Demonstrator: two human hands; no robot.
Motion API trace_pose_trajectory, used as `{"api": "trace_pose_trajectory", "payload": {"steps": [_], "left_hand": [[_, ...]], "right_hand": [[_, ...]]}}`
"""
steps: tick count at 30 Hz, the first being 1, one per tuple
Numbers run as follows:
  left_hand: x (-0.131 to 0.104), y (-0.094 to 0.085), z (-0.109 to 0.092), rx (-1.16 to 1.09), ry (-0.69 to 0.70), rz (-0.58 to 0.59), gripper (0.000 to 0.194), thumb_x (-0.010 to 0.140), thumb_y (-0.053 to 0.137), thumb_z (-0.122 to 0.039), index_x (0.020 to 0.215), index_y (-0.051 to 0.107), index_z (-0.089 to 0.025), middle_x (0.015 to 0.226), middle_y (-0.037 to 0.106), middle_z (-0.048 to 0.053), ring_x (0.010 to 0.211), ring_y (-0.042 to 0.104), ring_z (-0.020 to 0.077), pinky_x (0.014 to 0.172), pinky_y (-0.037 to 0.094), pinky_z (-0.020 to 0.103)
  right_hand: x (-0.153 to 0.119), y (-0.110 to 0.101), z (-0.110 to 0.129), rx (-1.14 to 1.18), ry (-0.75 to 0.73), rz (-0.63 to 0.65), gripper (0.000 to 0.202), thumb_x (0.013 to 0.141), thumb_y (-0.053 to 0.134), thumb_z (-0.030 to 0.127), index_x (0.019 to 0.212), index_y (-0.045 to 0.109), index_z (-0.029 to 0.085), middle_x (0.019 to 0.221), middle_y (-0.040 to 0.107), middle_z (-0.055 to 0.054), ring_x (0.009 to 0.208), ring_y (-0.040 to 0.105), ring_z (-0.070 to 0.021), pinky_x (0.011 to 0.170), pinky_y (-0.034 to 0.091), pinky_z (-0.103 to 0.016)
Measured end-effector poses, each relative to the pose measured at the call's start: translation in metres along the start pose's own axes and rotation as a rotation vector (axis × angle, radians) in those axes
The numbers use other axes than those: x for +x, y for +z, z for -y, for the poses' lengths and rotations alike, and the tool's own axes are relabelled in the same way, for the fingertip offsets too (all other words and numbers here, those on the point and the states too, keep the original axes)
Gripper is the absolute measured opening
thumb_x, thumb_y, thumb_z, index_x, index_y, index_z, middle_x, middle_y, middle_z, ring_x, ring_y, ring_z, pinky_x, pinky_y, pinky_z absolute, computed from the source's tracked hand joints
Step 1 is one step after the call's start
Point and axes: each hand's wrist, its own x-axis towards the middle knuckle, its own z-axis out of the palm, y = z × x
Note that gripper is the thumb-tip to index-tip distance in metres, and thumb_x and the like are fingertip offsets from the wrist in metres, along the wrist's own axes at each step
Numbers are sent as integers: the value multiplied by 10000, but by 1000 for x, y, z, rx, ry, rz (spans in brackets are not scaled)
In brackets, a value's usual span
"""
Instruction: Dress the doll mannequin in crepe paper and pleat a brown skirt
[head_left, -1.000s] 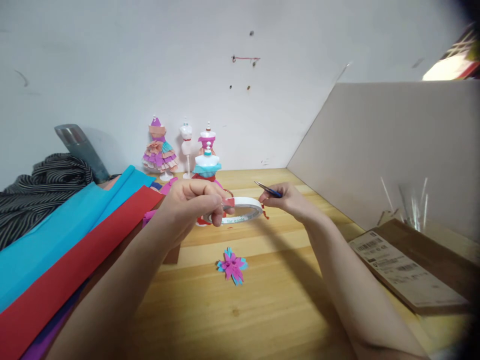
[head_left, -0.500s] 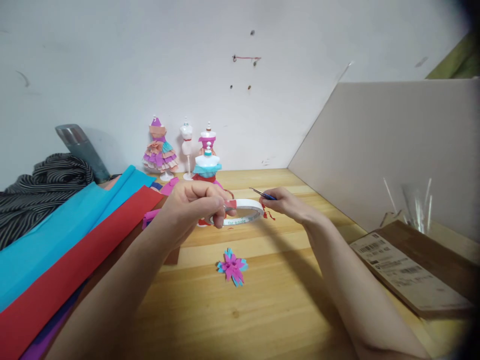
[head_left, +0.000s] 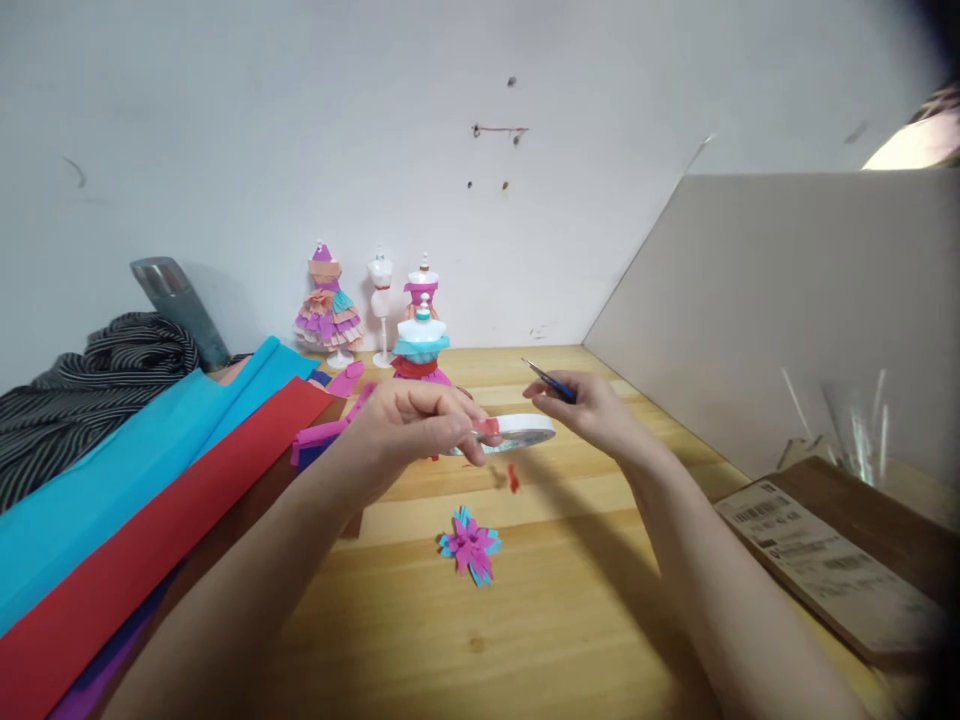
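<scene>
My left hand (head_left: 427, 420) is closed on the near-left side of a roll of white double-sided tape (head_left: 529, 430), held above the table. A small red paper piece (head_left: 489, 427) shows on the roll beside my fingertips. To the right, my right hand (head_left: 581, 400) is closed round a slim tool with a blue handle and a pointed metal tip (head_left: 551, 381); its exact kind is unclear. The tip points up and left, apart from the roll. A blurred red scrap (head_left: 513, 477) is below the roll. On the wood nearer me lies a pink and blue paper flower (head_left: 471, 546).
Small dress forms in paper clothes (head_left: 420, 350) stand by the wall. Crepe paper sheets, one red (head_left: 172, 490), one blue (head_left: 135, 440), and a striped cloth (head_left: 112, 365) lie left, near a bottle (head_left: 180, 310). A labelled brown package (head_left: 825, 570) and a clear cup (head_left: 859, 430) are right.
The tape roll has moved slightly right and tilted flatter. My right hand with the tool has shifted a little right. The red scrap is now lower, beneath the roll. The view has shifted slightly.
</scene>
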Motion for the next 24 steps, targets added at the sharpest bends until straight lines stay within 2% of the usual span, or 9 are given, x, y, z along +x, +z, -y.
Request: {"api": "trace_pose_trajectory", "payload": {"steps": [3,6,9,11,12,13,16,18,24], "left_hand": [[2,0,5,34,-13,31,173,751,716,-329,676,747,-176,930,741,91,837,652,179,713,515,283],[4,3,5,117,19,23,168,765,709,-326,680,755,-188,962,741,90,866,647,180,727,510,284],[4,7,4,181,113,27,154,782,695,-295,679,753,-196,931,747,86,874,648,184,766,510,300],[4,10,4,193,141,26,154,790,685,-283,684,745,-189,918,747,85,853,653,182,751,515,295],[4,12,3,198,138,26,160,792,681,-279,679,737,-181,914,745,86,828,653,178,727,516,287],[4,13,3,205,135,24,169,792,677,-275,668,727,-172,904,744,88,796,651,171,699,515,277],[3,16,2,255,128,27,198,793,664,-260,629,697,-154,860,744,91,738,642,159,662,510,262],[3,18,1,298,158,13,197,803,654,-253,636,693,-156,862,751,88,748,651,163,676,516,264],[0,23,11,579,341,-145,180,857,587,-184,716,698,-170,1057,743,114,1020,686,217,878,524,311]], "right_hand": [[2,0,0,3,23,-73,147,647,608,318,602,618,178,479,419,35,475,352,-110,477,239,-266],[-3,-3,6,116,-19,-106,300,719,602,441,571,601,181,471,313,45,453,276,-98,462,185,-276],[-22,-9,23,450,-162,-153,427,819,510,575,812,686,187,494,208,73,424,173,-98,442,135,-288],[-40,-11,39,526,-275,-204,449,843,502,591,961,688,200,511,235,70,423,189,-103,437,160,-291],[-48,-11,46,465,-328,-271,385,839,566,529,1038,675,218,528,291,61,434,234,-105,443,191,-287],[-55,-11,53,334,-357,-278,329,812,646,439,1065,672,230,549,369,47,455,299,-109,452,227,-281],[-63,-9,64,34,-365,-37,174,756,709,317,890,705,205,589,522,9,493,412,-110,466,302,-265],[-60,-8,64,-10,-334,69,157,770,677,336,747,686,182,576,542,-4,500,424,-110,466,317,-256],[-52,-8,58,-18,-292,24,229,771,662,360,647,632,169,516,462,20,474,356,-91,444,261,-242]]}}
